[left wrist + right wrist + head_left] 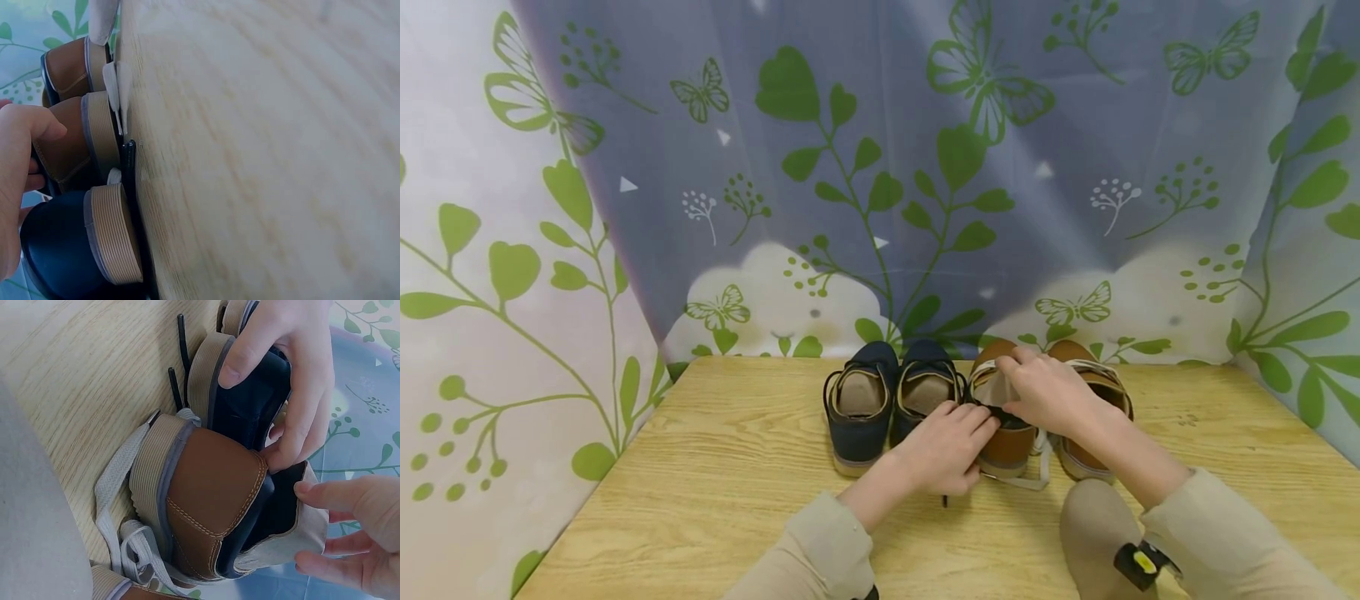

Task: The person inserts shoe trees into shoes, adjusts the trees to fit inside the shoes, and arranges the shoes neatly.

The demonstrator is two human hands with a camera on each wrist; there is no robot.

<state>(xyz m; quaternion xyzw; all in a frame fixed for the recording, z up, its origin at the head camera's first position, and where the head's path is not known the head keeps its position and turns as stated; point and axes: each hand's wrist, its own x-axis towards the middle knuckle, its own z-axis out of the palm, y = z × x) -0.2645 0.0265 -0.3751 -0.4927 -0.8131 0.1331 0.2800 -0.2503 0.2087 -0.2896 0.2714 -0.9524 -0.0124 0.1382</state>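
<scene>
A pair of brown shoes stands on the wooden table, heels toward me. My right hand (1051, 390) reaches over the left brown shoe (1004, 450) and pinches a beige insole (281, 547) between thumb and fingers. The front of that insole sits inside the shoe opening, while its heel end stands up above the collar. My left hand (946, 446) holds the same shoe at the left side of its heel collar, fingertips (281, 456) on the rim. In the right wrist view its thumb overlaps a navy shoe (250, 387).
Two navy shoes (859, 433) with beige insoles stand at the left. The right brown shoe (1078, 458) has a dark interior. Another beige insole (1097, 525) lies nearer me, under my right forearm. Loose pale laces (1037, 475) trail between the brown shoes. A patterned curtain (880, 167) hangs behind.
</scene>
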